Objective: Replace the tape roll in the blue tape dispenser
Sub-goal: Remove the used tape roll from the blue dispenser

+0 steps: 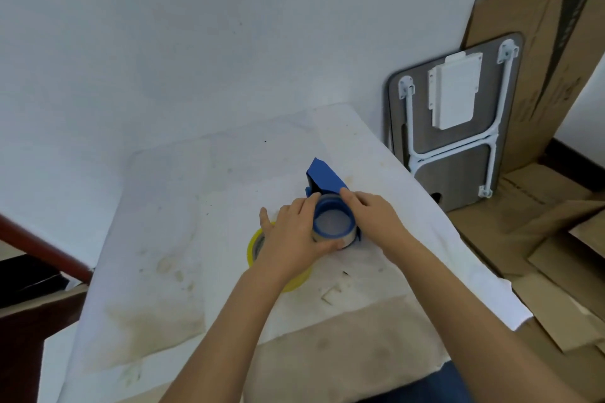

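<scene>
Blue plastic tape dispenser, wedge-shaped, sat at frame centre on a stained white table cover. Left hand clasped the clear glossy tape roll on its round hub; right hand pinched the dispenser's side. Yellow tape roll lay under the left hand.

Both hands crowd the blue tape dispenser, the left hand also covering much of the yellow tape roll just beside it. The stained white tabletop lies bare to the left and toward the wall, free for passage
</scene>
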Demonstrator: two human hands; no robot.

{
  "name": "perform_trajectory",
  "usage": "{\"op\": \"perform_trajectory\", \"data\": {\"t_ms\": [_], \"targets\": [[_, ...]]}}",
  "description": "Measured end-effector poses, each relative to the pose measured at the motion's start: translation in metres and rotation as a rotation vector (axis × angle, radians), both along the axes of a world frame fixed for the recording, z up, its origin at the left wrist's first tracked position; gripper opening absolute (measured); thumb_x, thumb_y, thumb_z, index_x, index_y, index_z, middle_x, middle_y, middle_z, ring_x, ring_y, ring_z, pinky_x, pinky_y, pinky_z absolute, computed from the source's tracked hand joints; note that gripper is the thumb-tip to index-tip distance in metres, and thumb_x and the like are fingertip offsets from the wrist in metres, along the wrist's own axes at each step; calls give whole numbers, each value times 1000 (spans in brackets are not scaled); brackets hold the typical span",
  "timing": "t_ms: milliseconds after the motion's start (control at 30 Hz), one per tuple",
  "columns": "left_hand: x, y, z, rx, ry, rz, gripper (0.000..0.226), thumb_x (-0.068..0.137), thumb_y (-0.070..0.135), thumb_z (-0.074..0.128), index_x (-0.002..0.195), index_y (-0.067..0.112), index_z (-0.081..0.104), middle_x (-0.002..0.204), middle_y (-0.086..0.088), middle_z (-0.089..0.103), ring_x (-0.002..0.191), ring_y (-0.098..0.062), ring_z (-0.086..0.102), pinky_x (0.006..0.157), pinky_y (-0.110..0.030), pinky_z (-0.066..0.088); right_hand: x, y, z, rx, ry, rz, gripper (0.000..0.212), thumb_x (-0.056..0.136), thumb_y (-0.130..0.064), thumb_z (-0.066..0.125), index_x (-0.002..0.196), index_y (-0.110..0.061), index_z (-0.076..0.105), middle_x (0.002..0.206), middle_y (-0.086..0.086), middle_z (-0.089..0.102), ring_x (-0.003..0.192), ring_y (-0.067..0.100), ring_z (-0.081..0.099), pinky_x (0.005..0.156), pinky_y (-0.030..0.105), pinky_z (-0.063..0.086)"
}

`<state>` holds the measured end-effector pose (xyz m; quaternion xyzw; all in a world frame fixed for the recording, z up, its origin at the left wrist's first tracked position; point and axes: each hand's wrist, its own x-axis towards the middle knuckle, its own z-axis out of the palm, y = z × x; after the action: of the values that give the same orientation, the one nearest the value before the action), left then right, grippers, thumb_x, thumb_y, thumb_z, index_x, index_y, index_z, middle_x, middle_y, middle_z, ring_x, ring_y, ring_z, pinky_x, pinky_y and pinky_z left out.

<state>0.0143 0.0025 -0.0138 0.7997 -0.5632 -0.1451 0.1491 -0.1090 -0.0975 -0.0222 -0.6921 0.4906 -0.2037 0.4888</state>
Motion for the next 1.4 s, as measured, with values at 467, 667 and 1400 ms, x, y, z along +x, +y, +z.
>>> {"op": "perform_trajectory", "data": {"t_ms": [467,667,1400], "targets": [[9,17,15,32,156,-150,90,84,33,73,151,47,14,159,21,24,140,-15,38,122,-58,9,-13,13,10,533,-586,-180,31,89,-42,64,106,-17,65,110,9,71,99,26,67,83,38,57],[2,29,28,-61,493,-86,84,84,41,74,151,43,23,147,26,34,123,2,44,87,-3,35,-26,18,14,721,-810,-270,45,91,-43,60,124,-13,64,91,3,63,75,14,60,64,28,53],[-11,25,31,-289,416,47,56,97,22,57,148,35,37,138,14,56,117,-12,59,96,-27,50,-31,29,30,484,-688,-83,43,87,-27,67,124,-7,61,103,7,70,93,18,67,78,30,57]]}}
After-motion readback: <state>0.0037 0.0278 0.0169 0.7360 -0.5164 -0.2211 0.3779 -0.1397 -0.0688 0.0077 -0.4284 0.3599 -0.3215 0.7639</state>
